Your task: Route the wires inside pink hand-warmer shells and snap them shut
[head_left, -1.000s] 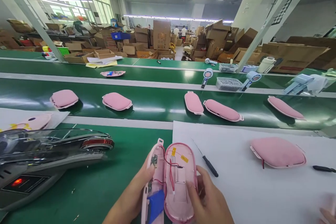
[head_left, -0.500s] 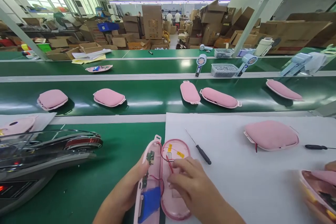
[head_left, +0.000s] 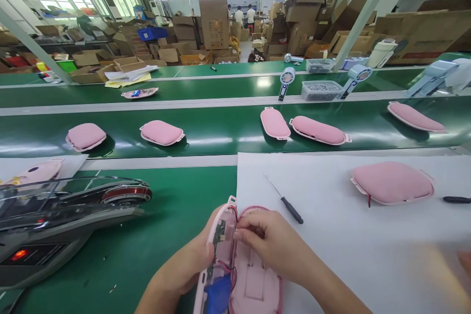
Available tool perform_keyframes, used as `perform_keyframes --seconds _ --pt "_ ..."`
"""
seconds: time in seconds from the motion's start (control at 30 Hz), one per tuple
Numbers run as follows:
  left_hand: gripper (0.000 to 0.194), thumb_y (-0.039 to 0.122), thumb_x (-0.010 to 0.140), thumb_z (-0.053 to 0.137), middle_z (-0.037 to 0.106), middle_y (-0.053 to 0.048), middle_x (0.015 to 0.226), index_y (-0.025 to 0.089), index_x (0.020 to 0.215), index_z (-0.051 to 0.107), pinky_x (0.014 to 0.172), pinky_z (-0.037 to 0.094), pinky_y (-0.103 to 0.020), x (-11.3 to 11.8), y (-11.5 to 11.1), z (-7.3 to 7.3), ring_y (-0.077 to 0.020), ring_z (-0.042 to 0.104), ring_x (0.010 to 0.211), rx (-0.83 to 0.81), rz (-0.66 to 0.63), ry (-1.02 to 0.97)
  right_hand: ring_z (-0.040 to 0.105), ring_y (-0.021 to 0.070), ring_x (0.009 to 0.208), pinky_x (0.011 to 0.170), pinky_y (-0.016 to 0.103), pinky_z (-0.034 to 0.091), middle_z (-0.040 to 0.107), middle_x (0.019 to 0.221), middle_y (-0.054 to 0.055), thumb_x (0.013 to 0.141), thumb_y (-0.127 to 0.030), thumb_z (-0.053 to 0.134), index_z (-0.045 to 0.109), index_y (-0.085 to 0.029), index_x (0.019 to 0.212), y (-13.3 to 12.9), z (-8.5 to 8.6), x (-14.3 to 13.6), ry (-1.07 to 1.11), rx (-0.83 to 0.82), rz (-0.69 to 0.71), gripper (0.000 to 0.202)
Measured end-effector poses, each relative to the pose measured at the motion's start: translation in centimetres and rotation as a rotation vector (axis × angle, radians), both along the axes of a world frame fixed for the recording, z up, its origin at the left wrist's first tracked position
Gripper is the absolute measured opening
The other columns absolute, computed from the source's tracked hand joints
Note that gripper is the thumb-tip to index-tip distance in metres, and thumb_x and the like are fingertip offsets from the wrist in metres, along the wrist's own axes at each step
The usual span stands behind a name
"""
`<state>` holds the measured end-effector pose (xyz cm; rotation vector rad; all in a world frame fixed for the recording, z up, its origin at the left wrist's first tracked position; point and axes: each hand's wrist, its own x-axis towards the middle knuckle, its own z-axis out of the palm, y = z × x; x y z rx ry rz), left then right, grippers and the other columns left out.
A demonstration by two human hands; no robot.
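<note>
A single head-worn camera looks forward and down from close above the hands [head_left: 274, 243] toward stacked cartons [head_left: 214, 24].

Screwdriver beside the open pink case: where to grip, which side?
By the thick black handle, from above and the near right, probably with the right hand. The screwdriver lies on the white sheet, handle angled toward the person, thin shaft pointing away left. The pink case sits nearer and left, so the right looks freer.
</note>
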<state>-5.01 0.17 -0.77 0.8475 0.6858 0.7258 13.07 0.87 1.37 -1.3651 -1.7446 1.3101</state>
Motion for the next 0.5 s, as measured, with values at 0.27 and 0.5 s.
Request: perform_keyframes --seconds 0.27,0.5 --pt "0.083 0.050 0.073 0.068 0.054 -0.011 0.128 0.023 0.142 0.031 0.102 0.034 -0.044 -0.66 0.25 0.21 -0.0339 0.048 0.118 -0.113 -0.089 -0.088 0.040 0.0088 0.057 0.050 0.021 0.028 0.049 0.062 -0.006 0.077 -0.016 0.061 0.047 -0.018 0.057 -0.01 -0.53 0.75 -0.014 -0.139 0.083 0.024" --pt "0.082 0.051 0.069 0.071 0.056 -0.009 0.123 0.025 0.139 0.037 0.103 0.033 -0.044 -0.48 0.13 0.73 -0.0325 0.049 0.117 -0.090 -0.067 0.016 0.039 0.0102 0.059 0.055 0.024 0.027 0.049 0.062 -0.004 0.078 -0.012 0.056 0.042 -0.018 0.058 -0.61 0.18 0.22 -0.184 0.035 0.099 0.025"
